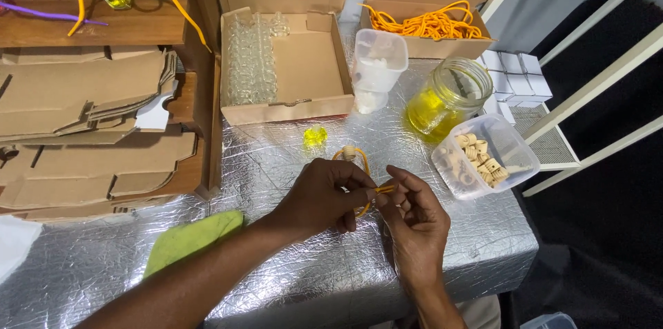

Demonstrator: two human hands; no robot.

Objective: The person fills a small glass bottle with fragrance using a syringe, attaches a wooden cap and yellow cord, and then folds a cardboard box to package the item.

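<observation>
Lighting: bright, even, from overhead; no single hard source visible. Glare: scattered white glints across the crinkled silver foil table cover (290, 163), strongest near its middle. Highlights: the glass jar of yellow liquid (445, 98) glows and throws a yellow tint onto the foil beside it; the small yellow bottle (315, 136) likewise. Shadows: soft and short, under the left hand (324, 194) and right hand (414, 222). Dark zone: the floor at right, nearly black. Focus: sharp at centre; slight softness and wide-angle stretch toward the corners. Motion blur: none apparent.
</observation>
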